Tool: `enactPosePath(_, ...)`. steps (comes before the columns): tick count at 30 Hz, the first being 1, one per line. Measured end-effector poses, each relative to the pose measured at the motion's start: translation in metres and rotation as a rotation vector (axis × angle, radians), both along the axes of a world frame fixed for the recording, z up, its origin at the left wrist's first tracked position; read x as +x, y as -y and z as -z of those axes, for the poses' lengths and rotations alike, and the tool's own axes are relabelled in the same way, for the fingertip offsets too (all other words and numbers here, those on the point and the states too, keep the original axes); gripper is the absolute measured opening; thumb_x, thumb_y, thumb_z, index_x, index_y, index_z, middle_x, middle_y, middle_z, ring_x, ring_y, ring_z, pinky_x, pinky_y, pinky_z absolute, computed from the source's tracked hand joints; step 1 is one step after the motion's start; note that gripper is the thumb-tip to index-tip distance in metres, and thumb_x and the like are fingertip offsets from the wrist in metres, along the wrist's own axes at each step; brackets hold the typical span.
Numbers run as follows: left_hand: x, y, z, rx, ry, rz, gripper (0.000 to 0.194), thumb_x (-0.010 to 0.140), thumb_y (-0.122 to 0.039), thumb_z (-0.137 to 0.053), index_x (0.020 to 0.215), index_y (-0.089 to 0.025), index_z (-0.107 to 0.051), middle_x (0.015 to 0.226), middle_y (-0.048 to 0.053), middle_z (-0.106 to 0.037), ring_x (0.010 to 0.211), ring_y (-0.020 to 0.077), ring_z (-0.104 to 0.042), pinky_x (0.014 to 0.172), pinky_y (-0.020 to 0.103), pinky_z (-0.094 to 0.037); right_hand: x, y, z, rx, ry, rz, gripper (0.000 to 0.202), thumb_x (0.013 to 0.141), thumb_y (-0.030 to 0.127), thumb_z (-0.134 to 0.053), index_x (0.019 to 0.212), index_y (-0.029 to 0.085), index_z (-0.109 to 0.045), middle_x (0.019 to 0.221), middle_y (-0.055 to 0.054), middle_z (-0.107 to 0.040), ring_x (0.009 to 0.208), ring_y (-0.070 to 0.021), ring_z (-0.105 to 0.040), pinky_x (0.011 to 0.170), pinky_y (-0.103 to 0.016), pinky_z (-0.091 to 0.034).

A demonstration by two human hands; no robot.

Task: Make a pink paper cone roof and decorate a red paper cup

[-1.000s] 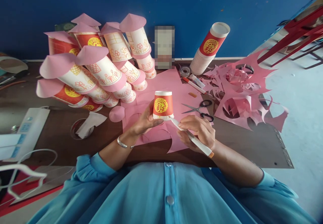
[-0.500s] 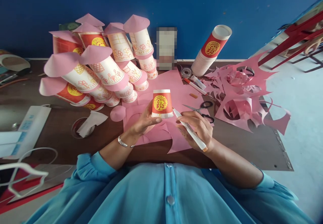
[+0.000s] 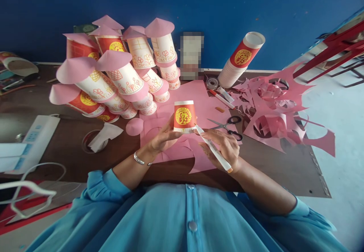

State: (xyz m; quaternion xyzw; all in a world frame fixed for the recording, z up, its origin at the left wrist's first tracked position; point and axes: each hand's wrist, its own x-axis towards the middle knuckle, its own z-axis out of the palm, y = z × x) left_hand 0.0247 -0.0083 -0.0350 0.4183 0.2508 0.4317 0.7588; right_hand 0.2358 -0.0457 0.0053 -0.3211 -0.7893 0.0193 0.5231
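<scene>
A red paper cup (image 3: 184,116) with a yellow design and white edges is upside down in my left hand (image 3: 165,137), whose fingers go behind it. My right hand (image 3: 223,146) is closed around a white marker (image 3: 214,151) with an orange end. The marker's upper tip is at the cup's lower right edge. Under both hands lies pink paper (image 3: 173,151) with round outlines. Scissors (image 3: 224,124) lie just beyond my right hand.
Stacked cup towers with pink cone roofs (image 3: 116,77) fill the back left. At the back stands a leaning cup stack (image 3: 233,68), with tape (image 3: 212,82), a red pen (image 3: 218,97) and pink scraps (image 3: 273,111) nearby. White tissue (image 3: 106,135) lies left.
The marker tip has come up to the cup's lower edge. The table items appear slightly shifted as the view moved. Both hands keep their holds.
</scene>
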Motion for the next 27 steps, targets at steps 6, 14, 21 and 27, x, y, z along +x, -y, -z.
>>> enactPosePath(6, -0.002, -0.001, -0.004, 0.012, -0.03, -0.028, 0.064, 0.079, -0.04, -0.088, 0.139, -0.036, -0.065, 0.128, 0.003, -0.078, 0.134, 0.0362, -0.069, 0.12, 0.06, -0.048, 0.0, 0.0, 0.001, 0.011, -0.013, 0.011, 0.028, 0.102, 0.02, -0.069, 0.129, 0.021, -0.065, 0.09, -0.005, -0.085, 0.071, -0.0214, -0.082, 0.062, -0.03, -0.067)
enactPosePath(14, -0.004, 0.001, 0.004, 0.035, -0.137, -0.078, 0.075, 0.075, -0.044, -0.094, 0.143, -0.036, -0.063, 0.139, 0.005, -0.07, 0.133, 0.0348, -0.065, 0.111, 0.051, -0.054, 0.0, 0.001, -0.005, 0.047, -0.004, -0.033, 0.015, 0.1, 0.018, -0.067, 0.116, 0.021, -0.066, 0.078, -0.002, -0.076, 0.062, -0.0183, -0.074, 0.056, -0.029, -0.062)
enactPosePath(21, -0.005, 0.002, 0.005, 0.088, -0.229, -0.082, 0.075, 0.077, -0.042, -0.094, 0.144, -0.038, -0.062, 0.14, 0.004, -0.067, 0.13, 0.0324, -0.063, 0.108, 0.047, -0.054, -0.002, 0.001, -0.005, 0.042, 0.031, -0.067, 0.015, 0.097, 0.011, -0.066, 0.11, 0.019, -0.065, 0.079, -0.003, -0.075, 0.065, -0.0163, -0.075, 0.062, -0.027, -0.064)
enactPosePath(27, -0.005, 0.002, 0.005, 0.085, -0.252, -0.083, 0.077, 0.076, -0.041, -0.095, 0.145, -0.037, -0.061, 0.142, 0.005, -0.067, 0.135, 0.0354, -0.059, 0.113, 0.052, -0.051, -0.003, 0.0, -0.004, 0.04, 0.051, -0.067, 0.015, 0.098, 0.01, -0.064, 0.11, 0.019, -0.064, 0.081, -0.003, -0.075, 0.065, -0.0156, -0.074, 0.063, -0.026, -0.064)
